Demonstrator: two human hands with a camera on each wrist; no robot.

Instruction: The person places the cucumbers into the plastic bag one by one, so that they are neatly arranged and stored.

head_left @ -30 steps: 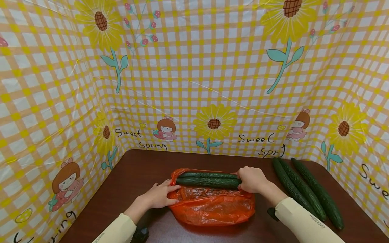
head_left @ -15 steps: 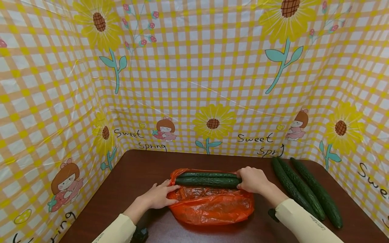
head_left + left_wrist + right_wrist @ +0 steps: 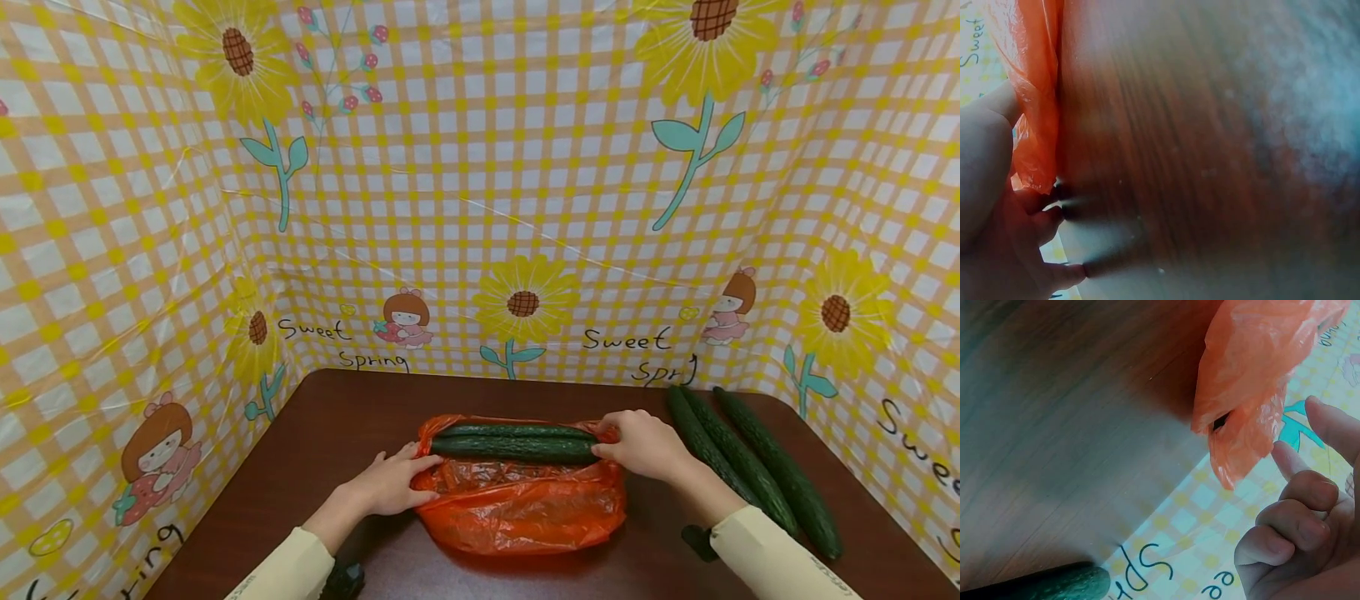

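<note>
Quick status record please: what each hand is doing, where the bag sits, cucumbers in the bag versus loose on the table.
left hand: rests on the left edge of the orange bag
right hand: at the bag's right end, fingers curled, beside the cucumber tips
cucumbers in bag: two, lying crosswise
loose cucumbers: about three, right side of the table

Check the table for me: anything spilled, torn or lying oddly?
Nothing stands out. Two cucumbers lie side by side on the orange bag, with no spill or tear visible. The left hand rests on the bag's left edge, the right hand is at its right end. More cucumbers lie together at the right.
</note>
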